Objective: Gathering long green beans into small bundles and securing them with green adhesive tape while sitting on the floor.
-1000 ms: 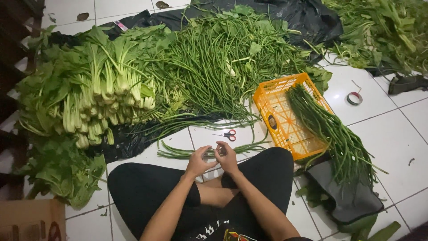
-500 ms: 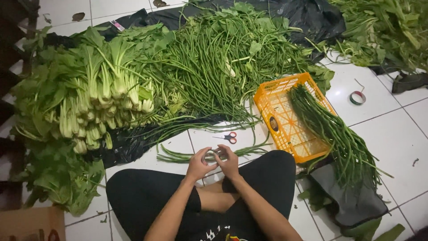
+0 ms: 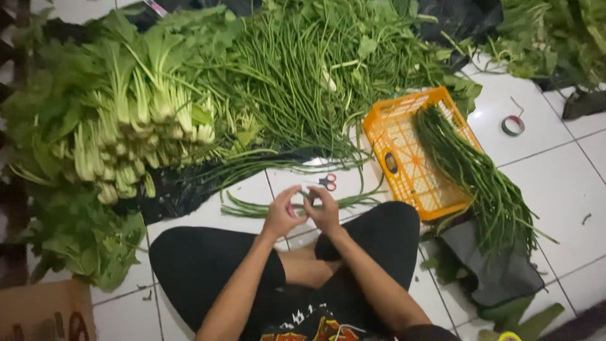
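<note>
Head view: two hands meet at lower centre over a tiled floor heaped with greens.

Left hand (image 3: 282, 213) and right hand (image 3: 326, 210) are curled together, pinching a small item too hidden to identify, just above a few long beans (image 3: 252, 208). Scissors (image 3: 327, 182) lie just beyond; an orange crate (image 3: 404, 158) sits right of centre.

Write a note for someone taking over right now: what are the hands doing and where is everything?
Left hand and right hand: together above the lap, grip closed on a small item too hidden to identify.
Long beans: a few loose beans on the floor by the hands, a bundle across the orange crate, big pile behind.
Scissors: on the tile, untouched.
Tape roll: right of crate.
Leafy greens: left.
</note>
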